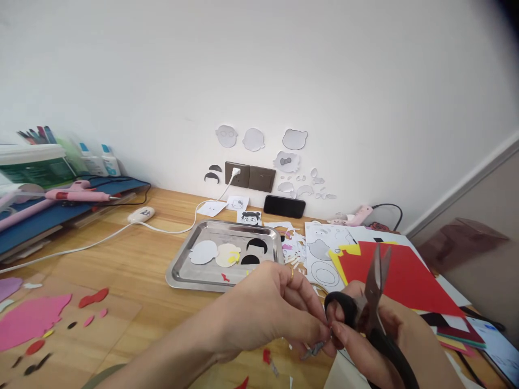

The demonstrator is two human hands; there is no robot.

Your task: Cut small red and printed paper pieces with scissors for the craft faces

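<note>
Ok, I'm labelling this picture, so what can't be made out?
Head view: shape of the grey piece, partly covered by the left hand.
Head view: near right corner of the metal tray, behind that hand.
Head view: rest of the pink sheet, past the left edge.
Head view: print on the white bottles, too small.

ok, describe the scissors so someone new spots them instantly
Start at the metal tray and go right to the big red sheet. In front of it, the right hand holds the scissors. Metal blades pointing up and black loop handles set them apart from the flat sheets around.
</note>
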